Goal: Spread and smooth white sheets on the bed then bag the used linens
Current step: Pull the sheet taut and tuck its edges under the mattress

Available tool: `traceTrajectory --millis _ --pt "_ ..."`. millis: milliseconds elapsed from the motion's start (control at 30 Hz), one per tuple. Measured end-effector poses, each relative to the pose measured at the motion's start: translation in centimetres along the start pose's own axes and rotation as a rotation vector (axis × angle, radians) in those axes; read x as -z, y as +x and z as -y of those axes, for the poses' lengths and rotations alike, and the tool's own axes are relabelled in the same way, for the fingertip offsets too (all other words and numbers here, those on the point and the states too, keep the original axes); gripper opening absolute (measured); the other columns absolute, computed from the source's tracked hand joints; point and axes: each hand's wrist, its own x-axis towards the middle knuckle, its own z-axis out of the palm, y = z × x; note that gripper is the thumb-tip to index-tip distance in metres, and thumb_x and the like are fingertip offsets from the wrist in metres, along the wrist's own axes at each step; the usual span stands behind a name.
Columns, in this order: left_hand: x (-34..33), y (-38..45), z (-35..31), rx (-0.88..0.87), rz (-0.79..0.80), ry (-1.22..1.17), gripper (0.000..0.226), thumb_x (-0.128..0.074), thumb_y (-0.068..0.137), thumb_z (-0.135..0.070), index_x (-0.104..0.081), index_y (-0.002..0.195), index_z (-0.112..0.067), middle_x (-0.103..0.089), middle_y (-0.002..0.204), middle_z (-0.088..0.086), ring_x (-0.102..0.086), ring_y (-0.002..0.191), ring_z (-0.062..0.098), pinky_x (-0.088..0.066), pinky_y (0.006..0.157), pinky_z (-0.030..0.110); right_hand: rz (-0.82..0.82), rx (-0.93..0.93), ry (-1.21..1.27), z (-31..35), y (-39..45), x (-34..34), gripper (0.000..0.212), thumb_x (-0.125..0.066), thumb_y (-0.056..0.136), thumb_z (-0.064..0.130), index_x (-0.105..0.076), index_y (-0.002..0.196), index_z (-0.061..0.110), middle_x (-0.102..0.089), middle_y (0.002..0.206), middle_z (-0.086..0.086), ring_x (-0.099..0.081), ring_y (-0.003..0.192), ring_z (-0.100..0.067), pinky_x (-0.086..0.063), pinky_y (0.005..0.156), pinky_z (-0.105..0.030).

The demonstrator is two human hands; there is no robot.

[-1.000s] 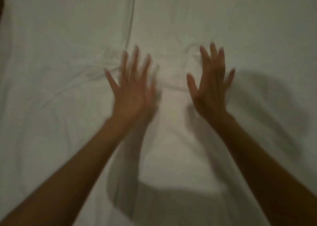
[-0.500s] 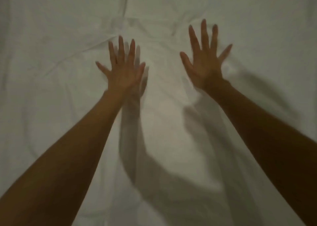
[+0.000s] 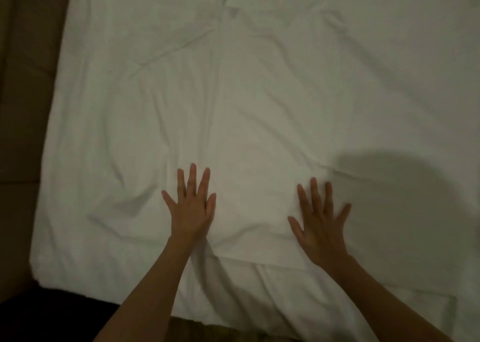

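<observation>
A white sheet [image 3: 259, 107] covers the bed and fills most of the head view, with creases running across its upper middle and left side. My left hand [image 3: 191, 206] lies flat on the sheet near the bed's front edge, fingers straight and spread. My right hand [image 3: 320, 224] presses flat on the sheet to its right, fingers also spread. Just below my palms a folded sheet edge [image 3: 259, 262] runs across. Neither hand holds anything.
The bed's left edge [image 3: 49, 159] drops to a brownish floor or carpet [image 3: 20, 107]. The front edge [image 3: 130, 300] borders a dark area at the lower left. A large shadow [image 3: 402, 198] falls on the sheet at the right.
Both hands have come back from a far reach to the near part of the bed, still flat. The view has widened, and the bed's left and front edges now show.
</observation>
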Motion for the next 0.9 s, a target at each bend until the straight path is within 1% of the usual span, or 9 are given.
traceTrajectory --millis 133,200,400,467,533,633,700,800,900 --pt "-0.7 -3.5 0.9 0.159 0.077 -0.028 0.06 -0.016 0.1 -0.052 0.011 0.152 -0.035 0.023 0.159 -0.005 0.023 0.146 0.022 -0.005 0.111 0.069 0.085 0.078 -0.02 1.1 -3.9 -1.1 0.079 -0.035 0.082 0.06 -0.026 0.15 0.022 -0.014 0.16 -0.014 -0.013 0.145 -0.042 -0.026 0.091 -0.079" --pt "-0.8 -4.8 1.1 0.236 0.113 -0.081 0.064 -0.023 0.101 -0.051 0.012 0.152 -0.034 0.024 0.159 -0.005 0.022 0.147 0.024 -0.005 0.112 0.068 0.102 0.116 -0.043 1.3 -4.6 -1.4 0.082 -0.037 0.078 0.063 -0.026 0.15 0.024 -0.015 0.161 -0.012 -0.013 0.145 -0.043 -0.025 0.092 -0.079" --pt "0.5 -6.7 4.6 0.414 0.2 -0.204 0.064 -0.027 0.101 -0.051 0.007 0.153 -0.036 0.019 0.161 -0.004 0.014 0.148 0.031 -0.01 0.111 0.069 0.147 0.216 -0.063 5.1 -6.0 -2.2 0.082 -0.037 0.079 0.063 -0.026 0.15 0.024 -0.02 0.159 -0.01 -0.017 0.144 -0.04 -0.023 0.095 -0.077" --pt "1.5 -6.3 6.1 0.443 0.208 -0.215 0.062 -0.029 0.102 -0.047 0.001 0.154 -0.032 0.011 0.163 -0.003 0.007 0.149 0.032 -0.011 0.111 0.069 0.166 0.212 -0.062 6.9 -5.7 -2.6 0.083 -0.041 0.077 0.06 -0.023 0.149 0.024 -0.021 0.159 -0.009 -0.017 0.144 -0.038 -0.025 0.095 -0.076" --pt "2.6 -5.7 8.1 0.425 0.145 -0.215 0.061 -0.035 0.102 -0.042 -0.009 0.154 -0.027 -0.001 0.163 -0.002 -0.005 0.148 0.03 -0.013 0.111 0.068 0.176 0.232 -0.059 9.7 -5.0 -2.6 0.088 -0.051 0.076 0.058 -0.021 0.151 0.024 -0.014 0.161 -0.009 -0.011 0.146 -0.038 -0.023 0.097 -0.076" --pt "4.2 -4.8 11.3 0.404 -0.116 -0.325 0.053 -0.044 0.099 -0.028 -0.027 0.149 -0.02 -0.022 0.157 0.005 -0.027 0.141 0.03 -0.025 0.11 0.062 0.168 0.3 -0.065 14.3 -3.7 -2.7 0.082 -0.043 0.09 0.055 0.001 0.154 0.028 0.02 0.159 -0.005 0.02 0.145 -0.034 -0.003 0.106 -0.073" --pt "5.2 -3.9 13.8 0.431 -0.228 -0.421 0.052 -0.046 0.099 -0.023 -0.029 0.148 -0.015 -0.025 0.154 0.009 -0.03 0.138 0.032 -0.028 0.112 0.054 0.167 0.294 -0.023 18.0 -2.6 -2.8 0.082 -0.037 0.093 0.057 0.01 0.153 0.028 0.028 0.157 -0.004 0.029 0.142 -0.031 0.004 0.107 -0.071" --pt "6.5 -2.3 17.7 0.517 -0.173 -0.594 0.054 -0.055 0.096 -0.02 -0.036 0.145 -0.01 -0.039 0.148 0.012 -0.04 0.133 0.031 -0.034 0.107 0.038 0.167 0.265 0.035 23.9 -1.4 -3.2 0.084 -0.038 0.091 0.061 0.011 0.153 0.03 0.029 0.157 -0.003 0.029 0.142 -0.031 0.005 0.108 -0.069" --pt "7.1 -0.7 20.3 0.509 -0.065 -0.719 0.037 -0.064 0.09 -0.024 -0.058 0.125 -0.011 -0.061 0.122 0.006 -0.056 0.117 0.024 -0.04 0.091 0.027 0.174 0.268 0.03 29.1 0.1 -3.4 0.083 -0.036 0.092 0.062 0.012 0.152 0.031 0.029 0.157 -0.001 0.029 0.143 -0.031 0.005 0.109 -0.068"
